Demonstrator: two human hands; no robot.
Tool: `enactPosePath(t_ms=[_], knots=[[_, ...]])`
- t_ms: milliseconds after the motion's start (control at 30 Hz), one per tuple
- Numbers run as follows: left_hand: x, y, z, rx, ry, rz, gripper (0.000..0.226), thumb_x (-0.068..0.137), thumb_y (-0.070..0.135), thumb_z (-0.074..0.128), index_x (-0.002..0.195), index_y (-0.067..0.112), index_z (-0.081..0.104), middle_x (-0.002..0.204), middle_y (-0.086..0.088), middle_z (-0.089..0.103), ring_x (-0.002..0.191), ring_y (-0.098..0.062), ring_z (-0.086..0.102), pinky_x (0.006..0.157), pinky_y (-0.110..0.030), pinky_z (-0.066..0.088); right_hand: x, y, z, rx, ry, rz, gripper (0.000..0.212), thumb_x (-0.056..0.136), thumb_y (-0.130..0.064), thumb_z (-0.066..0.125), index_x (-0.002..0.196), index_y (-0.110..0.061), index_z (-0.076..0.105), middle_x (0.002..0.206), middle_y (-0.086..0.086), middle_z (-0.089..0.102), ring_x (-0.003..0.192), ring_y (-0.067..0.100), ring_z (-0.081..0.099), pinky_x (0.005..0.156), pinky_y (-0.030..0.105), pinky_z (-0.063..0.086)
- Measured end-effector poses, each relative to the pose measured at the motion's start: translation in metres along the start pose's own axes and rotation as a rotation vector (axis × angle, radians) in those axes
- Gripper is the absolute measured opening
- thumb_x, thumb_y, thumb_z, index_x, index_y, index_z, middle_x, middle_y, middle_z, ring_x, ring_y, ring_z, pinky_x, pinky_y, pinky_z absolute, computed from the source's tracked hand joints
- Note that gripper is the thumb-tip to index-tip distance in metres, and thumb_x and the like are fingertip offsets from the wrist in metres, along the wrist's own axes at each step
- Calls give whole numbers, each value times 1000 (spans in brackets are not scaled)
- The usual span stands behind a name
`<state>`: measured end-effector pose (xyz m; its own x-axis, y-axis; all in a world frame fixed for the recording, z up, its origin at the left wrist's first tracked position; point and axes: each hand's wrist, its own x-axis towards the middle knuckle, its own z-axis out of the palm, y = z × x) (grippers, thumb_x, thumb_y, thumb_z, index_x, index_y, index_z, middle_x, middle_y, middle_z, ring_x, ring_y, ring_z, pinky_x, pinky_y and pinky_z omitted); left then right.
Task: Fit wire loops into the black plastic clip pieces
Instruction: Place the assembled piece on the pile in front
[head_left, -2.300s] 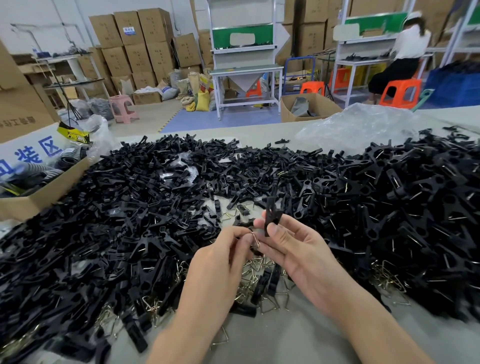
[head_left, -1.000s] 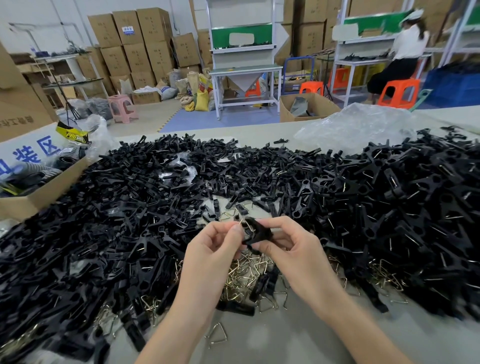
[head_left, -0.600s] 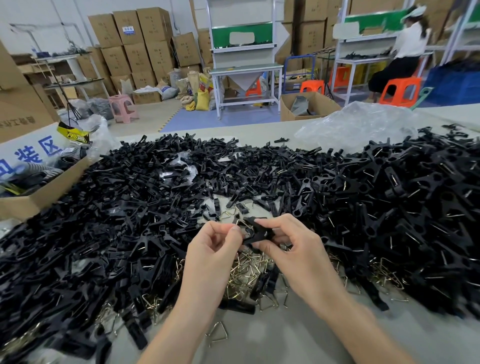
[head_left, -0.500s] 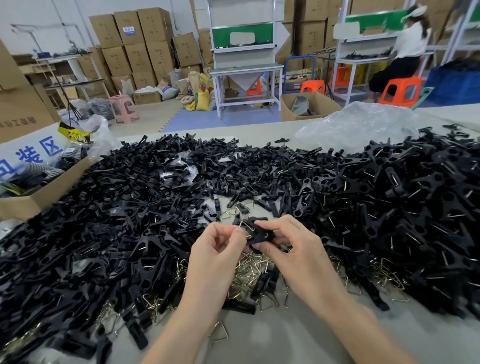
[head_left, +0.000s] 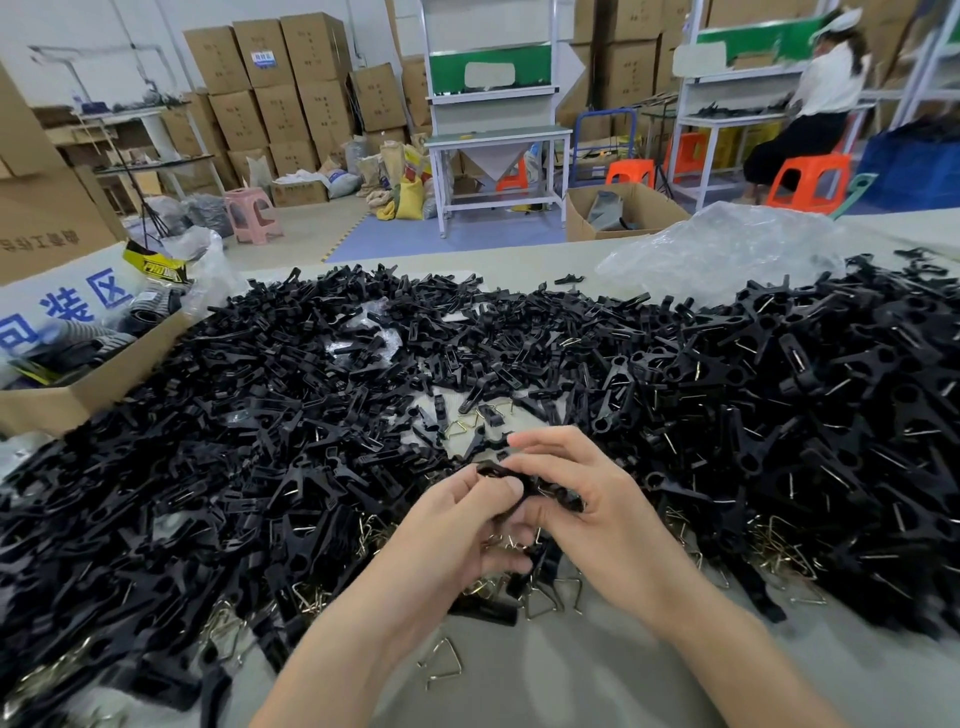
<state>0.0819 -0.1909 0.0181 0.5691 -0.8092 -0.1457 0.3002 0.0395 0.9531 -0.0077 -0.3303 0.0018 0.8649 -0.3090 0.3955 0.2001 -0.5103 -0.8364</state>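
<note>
One black clip piece (head_left: 524, 488) is pinched between the left hand (head_left: 447, 551) and the right hand (head_left: 602, 519), roughly level and mostly hidden by the fingers. Loose black clip pieces (head_left: 260, 441) lie heaped across the table to the left and beyond; the heap at right (head_left: 805, 405) shows forked pieces with wire glinting in them. Brass-coloured triangular wire loops (head_left: 545, 592) lie scattered beneath the hands, a lone loop (head_left: 441, 662) nearest

Stacked cardboard boxes (head_left: 280, 88) behind white workbenches (head_left: 498, 140), orange stools (head_left: 808, 182).
</note>
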Motion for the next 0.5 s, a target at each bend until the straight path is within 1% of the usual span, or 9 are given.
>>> enactPosePath(t_ms=[67,133,167,233,300,333,400,467,500], knots=[[-5,2,-1,-2,-113,-46,62,74,33,73,124,1,55,93,-15,61,76,-21,62,66,-38,55,-1,1,0,-44,-48,-13,53,89,-6,74,106,-56,70,135,-30,49,133,0,44,105,9,34],[-9,4,-1,31,-179,-56,64,75,34,70,130,6,55,99,-20,59,77,-23,61,68,-39,55,-2,0,1,-65,-100,-47,50,94,-13,70,110,-60,67,141,-31,44,135,1,42,104,9,35],[-10,5,-1,43,-187,-54,58,75,35,69,125,8,59,94,-18,60,75,-23,60,66,-38,55,-3,-2,1,-45,-123,-54,41,96,-23,68,110,-61,67,142,-33,42,133,3,46,101,9,39],[-11,4,1,50,-194,-58,43,76,38,69,105,7,65,77,-8,57,67,-21,55,62,-37,54,-3,-4,2,-11,-160,-37,25,94,-40,63,109,-60,67,143,-36,40,127,6,53,96,13,45],[-11,3,2,70,-170,-50,34,78,42,68,86,9,66,65,-2,43,56,-17,42,59,-34,52,-3,-1,1,-47,-164,-38,28,94,-39,64,112,-59,67,144,-35,40,136,1,43,103,21,41],[-10,2,2,103,-142,-25,34,81,43,66,82,9,67,62,-4,34,52,-16,35,56,-33,50,-3,0,1,-44,-161,-34,30,94,-35,66,113,-59,67,143,-35,41,138,-2,39,105,22,39],[-9,1,3,169,-105,39,30,86,41,61,80,14,72,56,-3,27,46,-13,29,52,-28,45,-2,-1,1,15,-152,-21,34,90,-34,71,116,-56,67,139,-33,47,135,-4,43,106,18,40],[-7,1,2,202,-88,75,26,85,42,60,70,23,70,50,3,30,43,-12,31,49,-25,40,-2,-5,1,80,-150,-17,37,84,-38,72,118,-52,68,135,-29,55,128,0,52,105,15,41],[-7,1,1,207,-83,79,25,83,44,60,69,24,68,49,2,31,42,-13,32,49,-26,37,-2,-6,0,106,-154,-14,38,83,-38,72,119,-51,68,132,-26,59,124,4,57,104,17,43]])
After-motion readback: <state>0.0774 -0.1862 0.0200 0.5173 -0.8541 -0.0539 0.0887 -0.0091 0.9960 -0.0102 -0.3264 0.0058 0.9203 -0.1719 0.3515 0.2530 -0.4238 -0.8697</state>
